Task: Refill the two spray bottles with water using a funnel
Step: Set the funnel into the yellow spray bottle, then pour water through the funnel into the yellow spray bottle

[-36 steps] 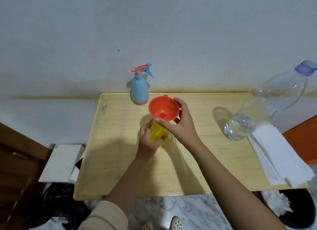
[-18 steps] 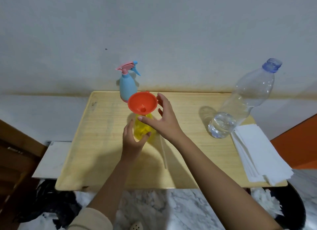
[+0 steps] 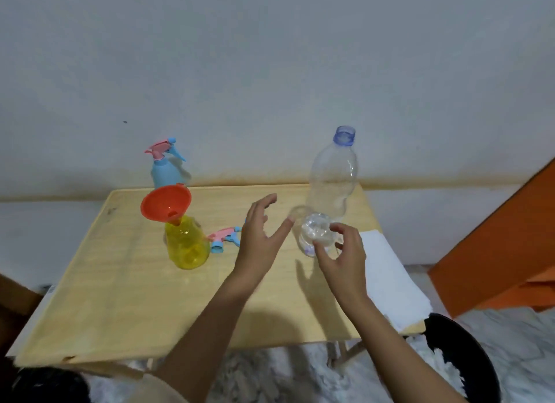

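An orange funnel sits tilted in the neck of the yellow spray bottle, which stands uncapped on the wooden table. Its pink and blue spray head lies just to its right. A blue spray bottle with its head on stands at the back. A large clear water bottle with a little water stands at the right. My left hand hovers open left of its base. My right hand is open at its base, fingers spread around the bottom without closing.
A stack of white paper towels lies on the table's right edge. A black bin with white waste sits below it. An orange panel stands to the right. The wall runs right behind the table.
Both hands have let go of the funnel and yellow bottle and moved right to the water bottle. The view has swung right, and the loose spray head now shows.
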A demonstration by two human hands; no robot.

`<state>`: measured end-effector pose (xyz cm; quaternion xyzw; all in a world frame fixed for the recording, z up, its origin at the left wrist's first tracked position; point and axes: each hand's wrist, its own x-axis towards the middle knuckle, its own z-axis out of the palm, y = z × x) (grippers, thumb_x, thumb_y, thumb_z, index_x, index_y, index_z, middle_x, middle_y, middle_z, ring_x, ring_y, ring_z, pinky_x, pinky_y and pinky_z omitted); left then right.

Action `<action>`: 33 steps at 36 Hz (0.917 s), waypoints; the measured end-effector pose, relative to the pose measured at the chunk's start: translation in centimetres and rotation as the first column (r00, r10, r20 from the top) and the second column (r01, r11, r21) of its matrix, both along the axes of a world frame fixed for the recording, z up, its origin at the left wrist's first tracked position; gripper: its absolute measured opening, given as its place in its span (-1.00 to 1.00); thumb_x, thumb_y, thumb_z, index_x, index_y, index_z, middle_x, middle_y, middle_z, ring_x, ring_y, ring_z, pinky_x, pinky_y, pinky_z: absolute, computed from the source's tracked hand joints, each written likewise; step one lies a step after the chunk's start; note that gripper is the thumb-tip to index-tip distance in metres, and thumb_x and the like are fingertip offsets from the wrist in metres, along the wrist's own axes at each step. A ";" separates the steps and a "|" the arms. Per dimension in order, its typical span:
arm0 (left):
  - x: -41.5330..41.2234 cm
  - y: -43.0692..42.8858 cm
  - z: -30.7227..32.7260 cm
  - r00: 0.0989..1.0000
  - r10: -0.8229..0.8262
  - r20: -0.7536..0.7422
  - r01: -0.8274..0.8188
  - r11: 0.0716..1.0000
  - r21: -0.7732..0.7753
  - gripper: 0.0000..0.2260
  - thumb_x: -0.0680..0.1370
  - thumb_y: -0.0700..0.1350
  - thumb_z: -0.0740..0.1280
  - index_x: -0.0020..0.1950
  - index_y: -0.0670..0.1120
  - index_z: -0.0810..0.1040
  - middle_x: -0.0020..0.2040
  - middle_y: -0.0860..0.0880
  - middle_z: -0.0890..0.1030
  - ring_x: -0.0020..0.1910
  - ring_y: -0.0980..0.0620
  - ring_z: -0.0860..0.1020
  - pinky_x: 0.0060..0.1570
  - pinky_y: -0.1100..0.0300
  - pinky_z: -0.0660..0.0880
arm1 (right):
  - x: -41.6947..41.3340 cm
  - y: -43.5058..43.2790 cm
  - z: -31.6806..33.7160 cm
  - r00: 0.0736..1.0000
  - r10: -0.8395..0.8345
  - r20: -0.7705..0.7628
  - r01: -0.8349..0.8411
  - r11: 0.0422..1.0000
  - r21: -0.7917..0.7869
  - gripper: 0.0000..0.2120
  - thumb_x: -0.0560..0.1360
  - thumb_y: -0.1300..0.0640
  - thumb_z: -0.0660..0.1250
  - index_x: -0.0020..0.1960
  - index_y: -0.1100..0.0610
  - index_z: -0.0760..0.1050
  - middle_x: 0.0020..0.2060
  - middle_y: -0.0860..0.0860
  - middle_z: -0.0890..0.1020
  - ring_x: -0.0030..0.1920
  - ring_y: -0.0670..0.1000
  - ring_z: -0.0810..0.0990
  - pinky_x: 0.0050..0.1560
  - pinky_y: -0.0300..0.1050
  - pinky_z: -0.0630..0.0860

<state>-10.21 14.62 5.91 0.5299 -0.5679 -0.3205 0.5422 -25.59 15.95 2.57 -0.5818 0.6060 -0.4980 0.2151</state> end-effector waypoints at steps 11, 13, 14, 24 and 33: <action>-7.7 -6.4 4.4 0.983 -0.145 0.114 0.143 0.989 0.024 -0.18 0.39 0.06 0.49 0.49 0.23 0.05 0.41 0.04 0.25 0.34 0.16 0.30 0.16 0.28 0.28 | -2.9 -6.8 0.9 0.983 0.150 0.101 -0.173 0.943 0.283 0.04 0.26 -0.02 0.58 0.52 0.10 0.01 0.47 0.04 0.17 0.46 -0.01 0.19 0.24 -0.25 0.20; -7.6 -6.9 3.8 0.988 -0.133 0.084 0.128 0.990 0.058 -0.17 0.40 0.08 0.49 0.47 0.32 0.01 0.40 0.03 0.28 0.35 0.12 0.31 0.20 0.20 0.32 | -2.5 -7.5 0.5 0.980 0.155 0.128 -0.185 0.944 0.272 0.04 0.26 0.00 0.57 0.52 0.09 -0.01 0.48 0.03 0.17 0.47 0.00 0.19 0.24 -0.25 0.21; -7.4 -7.0 3.6 0.990 -0.130 0.060 0.126 0.990 0.066 -0.18 0.40 0.09 0.48 0.45 0.38 0.00 0.40 0.02 0.28 0.37 0.09 0.32 0.25 0.13 0.35 | -2.4 -7.7 0.2 0.981 0.145 0.132 -0.175 0.951 0.255 0.01 0.27 0.01 0.57 0.51 0.08 0.02 0.46 0.03 0.21 0.45 0.00 0.23 0.23 -0.24 0.23; -3.3 -4.9 3.2 0.991 -0.009 -0.133 0.011 1.000 0.011 -0.33 0.43 0.15 0.40 0.37 0.44 0.05 0.26 -0.09 0.45 0.12 0.06 0.53 0.14 0.16 0.48 | -0.1 -6.2 0.5 0.986 0.167 -0.020 -0.165 0.984 0.064 -0.13 0.19 0.10 0.58 0.40 0.01 0.23 0.09 -0.03 0.28 0.05 -0.16 0.38 -0.09 -0.57 0.33; 1.1 -1.1 2.3 0.951 0.148 -0.273 -0.124 0.987 0.101 -0.44 0.47 0.25 0.30 0.29 0.57 0.04 0.03 0.05 0.55 -0.01 -0.06 0.63 -0.11 0.05 0.56 | 2.7 -3.0 3.8 0.838 0.408 -0.363 -0.342 0.910 0.235 -0.02 0.16 -0.07 0.43 0.46 -0.15 0.01 0.30 -0.03 0.33 0.25 0.06 0.38 0.18 0.04 0.32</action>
